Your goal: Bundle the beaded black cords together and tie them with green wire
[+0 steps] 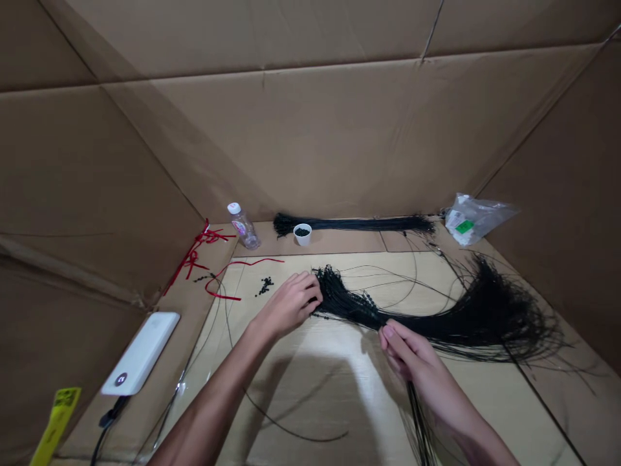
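Observation:
A thick bundle of thin black strands [431,327] lies across the work surface, its left end knotted or beaded and its right end fanned out loosely. My left hand [294,298] is at the left end, fingers curled and closed on strand tips; exactly how many they grip is hidden. Near the bundle's middle, my right hand [407,353] pinches a smaller bunch of black strands [420,421] between thumb and fingers. That bunch hangs down below the right hand toward the front edge.
Behind lie a second black bundle [359,224], a white cup [303,238] of dark bits, a clear bottle [246,230] and a plastic bag [478,217]. Small black beads [265,285], red ribbon [213,285] and a white power bank [143,353] are leftward. Cardboard walls [339,142] enclose the surface.

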Demonstrator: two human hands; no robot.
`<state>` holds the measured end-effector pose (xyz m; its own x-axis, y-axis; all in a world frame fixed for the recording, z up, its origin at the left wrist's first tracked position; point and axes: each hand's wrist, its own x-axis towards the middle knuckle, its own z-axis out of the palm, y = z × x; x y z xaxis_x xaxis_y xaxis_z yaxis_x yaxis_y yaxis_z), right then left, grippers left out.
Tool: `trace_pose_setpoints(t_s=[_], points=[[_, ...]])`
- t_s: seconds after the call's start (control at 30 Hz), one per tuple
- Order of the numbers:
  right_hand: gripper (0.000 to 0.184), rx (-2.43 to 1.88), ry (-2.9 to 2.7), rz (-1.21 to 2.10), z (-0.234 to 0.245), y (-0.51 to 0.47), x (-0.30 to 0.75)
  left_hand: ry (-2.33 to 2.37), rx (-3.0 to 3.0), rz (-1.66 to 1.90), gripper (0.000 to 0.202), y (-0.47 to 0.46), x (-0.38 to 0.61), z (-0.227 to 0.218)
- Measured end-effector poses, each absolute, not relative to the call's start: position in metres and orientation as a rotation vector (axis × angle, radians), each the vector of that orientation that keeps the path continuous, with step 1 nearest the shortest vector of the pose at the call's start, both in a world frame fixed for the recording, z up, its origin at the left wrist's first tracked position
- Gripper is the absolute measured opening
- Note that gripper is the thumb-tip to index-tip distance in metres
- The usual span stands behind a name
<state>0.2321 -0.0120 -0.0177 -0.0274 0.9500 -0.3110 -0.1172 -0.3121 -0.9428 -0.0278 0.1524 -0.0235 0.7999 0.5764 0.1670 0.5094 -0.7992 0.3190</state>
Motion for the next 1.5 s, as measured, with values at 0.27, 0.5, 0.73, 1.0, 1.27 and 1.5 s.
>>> trace_pose_setpoints(t_s=[0.27, 0.5, 0.73, 1.0, 1.27, 1.5], points=[[0.050, -1.275, -1.009, 1.495, -0.015, 0.009, 0.229, 0.841, 2.830, 0.302, 0.006, 0.153, -0.031, -0.027], [0.053, -1.281, -1.000, 1.458, -0.016, 0.014, 0.226, 0.843, 2.860, 0.306, 0.010, 0.150, -0.032, -0.031], [0.053, -1.288, -1.023, 1.462, -0.016, 0.016, 0.224, 0.780, 2.866, 0.311, 0.008, 0.145, -0.026, -0.038], [0.051, -1.264, -1.006, 1.459, -0.009, 0.016, 0.227, 0.824, 2.791, 0.420, 0.008, 0.128, -0.028, -0.007], [0.038, -1.303, -1.433, 1.028, 0.030, 0.033, 0.210, 0.695, 2.887, 0.525, 0.017, 0.094, -0.027, 0.041], [0.044, -1.158, -1.697, 1.264, 0.026, 0.042, 0.189, 0.787, 2.877, 0.800, 0.010, 0.084, -0.034, 0.060]])
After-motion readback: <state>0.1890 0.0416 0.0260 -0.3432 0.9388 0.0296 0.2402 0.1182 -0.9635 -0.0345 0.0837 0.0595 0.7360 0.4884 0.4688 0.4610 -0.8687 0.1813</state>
